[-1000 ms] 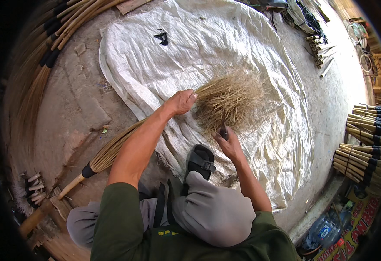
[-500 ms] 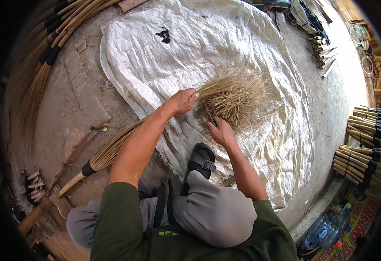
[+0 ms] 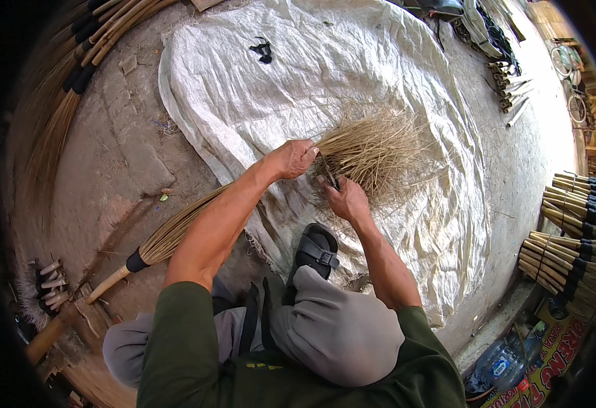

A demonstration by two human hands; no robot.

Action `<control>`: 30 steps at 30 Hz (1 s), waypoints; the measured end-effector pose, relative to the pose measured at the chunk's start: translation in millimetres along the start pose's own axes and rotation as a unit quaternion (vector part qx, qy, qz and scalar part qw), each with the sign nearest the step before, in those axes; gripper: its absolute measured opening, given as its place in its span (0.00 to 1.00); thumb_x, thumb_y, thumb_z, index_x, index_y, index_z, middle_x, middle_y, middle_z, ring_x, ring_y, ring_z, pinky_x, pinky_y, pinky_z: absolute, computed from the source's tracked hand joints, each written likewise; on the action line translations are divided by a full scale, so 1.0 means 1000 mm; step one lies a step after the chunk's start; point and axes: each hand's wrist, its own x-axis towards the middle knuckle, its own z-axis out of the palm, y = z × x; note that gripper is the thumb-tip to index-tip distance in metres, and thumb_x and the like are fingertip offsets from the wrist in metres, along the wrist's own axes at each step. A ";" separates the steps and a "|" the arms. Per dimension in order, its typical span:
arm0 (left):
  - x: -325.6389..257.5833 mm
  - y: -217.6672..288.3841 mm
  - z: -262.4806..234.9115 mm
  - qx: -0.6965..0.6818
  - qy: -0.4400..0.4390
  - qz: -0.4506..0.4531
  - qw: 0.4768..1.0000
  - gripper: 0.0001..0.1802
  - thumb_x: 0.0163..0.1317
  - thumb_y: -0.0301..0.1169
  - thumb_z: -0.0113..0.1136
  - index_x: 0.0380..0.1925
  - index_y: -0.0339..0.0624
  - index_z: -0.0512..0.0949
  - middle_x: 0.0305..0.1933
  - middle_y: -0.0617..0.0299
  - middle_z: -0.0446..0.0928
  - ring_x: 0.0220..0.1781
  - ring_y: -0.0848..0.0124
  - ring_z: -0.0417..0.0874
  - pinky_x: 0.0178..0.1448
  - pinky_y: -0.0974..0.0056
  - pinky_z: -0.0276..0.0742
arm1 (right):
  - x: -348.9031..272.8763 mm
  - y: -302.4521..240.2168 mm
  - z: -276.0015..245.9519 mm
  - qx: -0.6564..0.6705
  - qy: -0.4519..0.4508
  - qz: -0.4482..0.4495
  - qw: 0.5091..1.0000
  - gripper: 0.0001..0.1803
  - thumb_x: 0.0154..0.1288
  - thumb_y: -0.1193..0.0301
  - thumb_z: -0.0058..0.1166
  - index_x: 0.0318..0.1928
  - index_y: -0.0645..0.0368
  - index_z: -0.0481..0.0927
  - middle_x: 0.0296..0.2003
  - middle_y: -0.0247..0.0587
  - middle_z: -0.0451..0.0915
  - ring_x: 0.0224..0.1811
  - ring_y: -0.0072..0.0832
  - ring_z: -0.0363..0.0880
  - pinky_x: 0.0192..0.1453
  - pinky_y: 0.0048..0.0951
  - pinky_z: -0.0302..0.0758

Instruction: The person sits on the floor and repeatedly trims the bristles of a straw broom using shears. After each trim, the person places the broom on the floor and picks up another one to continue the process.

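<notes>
A long broom (image 3: 158,246) lies slanting under my left forearm, with its wooden handle at the lower left. My left hand (image 3: 296,160) is closed around its straw-coloured bristles, which fan out to the right. Just below them my right hand (image 3: 348,199) grips a thin, dark blade that looks like a knife (image 3: 327,168), its edge close to the bristles and partly hidden. Under and around the bristle tips spreads a heap of loose straw bits (image 3: 396,163). All this is over a crumpled white sheet (image 3: 243,95).
More brooms (image 3: 101,47) lean in at the upper left. Tied bundles of brooms (image 3: 573,204) stack along the right side, above a clear plastic water bottle (image 3: 502,364). Pale sticks (image 3: 514,88) lie at the upper right. A black scrap (image 3: 262,51) rests on the sheet.
Both hands have shifted slightly to the right, while the view has moved a little. The left hand keeps its hold on the bristles and the right hand still grips the knife.
</notes>
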 end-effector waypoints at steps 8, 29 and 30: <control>0.004 -0.011 0.003 -0.038 0.030 -0.005 0.999 0.22 0.77 0.43 0.47 0.36 0.34 0.77 0.26 0.44 0.75 0.29 0.57 0.73 0.40 0.51 0.73 | -0.001 0.009 0.007 0.022 0.013 0.004 1.000 0.33 0.70 0.41 0.53 0.43 0.64 0.84 0.39 0.68 0.84 0.48 0.63 0.82 0.55 0.56 0.76; -0.004 0.004 0.000 -0.032 0.023 0.018 0.999 0.22 0.77 0.43 0.48 0.30 0.34 0.72 0.23 0.58 0.63 0.30 0.70 0.64 0.37 0.57 0.69 | -0.016 0.006 0.001 -0.005 0.027 -0.026 0.999 0.36 0.71 0.38 0.51 0.47 0.64 0.80 0.39 0.66 0.84 0.48 0.63 0.83 0.54 0.55 0.76; -0.006 0.006 -0.001 -0.024 0.012 0.015 1.000 0.22 0.77 0.43 0.48 0.31 0.34 0.72 0.23 0.56 0.63 0.30 0.69 0.64 0.37 0.56 0.69 | -0.015 0.006 0.001 -0.004 0.026 -0.027 0.999 0.35 0.70 0.39 0.51 0.47 0.64 0.81 0.40 0.67 0.84 0.49 0.63 0.83 0.54 0.55 0.76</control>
